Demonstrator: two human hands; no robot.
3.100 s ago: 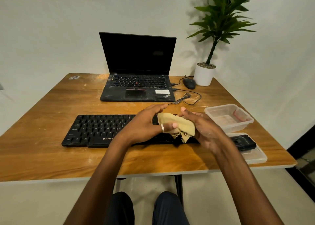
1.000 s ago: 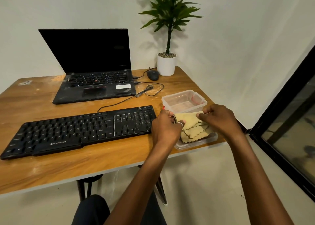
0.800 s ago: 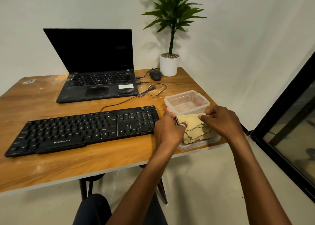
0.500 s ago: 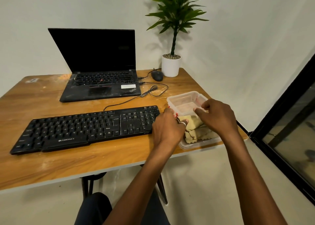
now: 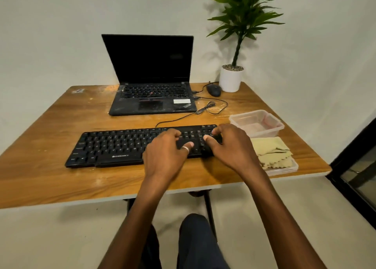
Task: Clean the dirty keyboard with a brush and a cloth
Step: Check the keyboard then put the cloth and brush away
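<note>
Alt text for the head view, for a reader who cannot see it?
A person's left hand and right hand rest on the right end of a black wired keyboard on a wooden table; a folded yellow cloth lies beside it.

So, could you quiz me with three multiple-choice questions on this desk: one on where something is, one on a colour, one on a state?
1. Where does the yellow cloth lie? A on the floor; B on the flat clear tray right of the keyboard; C on a chair.
2. What colour is the plant pot? A white; B red; C black.
3. How is the laptop? A shut; B open, showing a picture; C open, screen dark.
Answers: 1 B, the folded cloth rests on the tray at the table's right edge; 2 A, the pot by the mouse is white; 3 C, its lid stands up and the screen is black.
</note>
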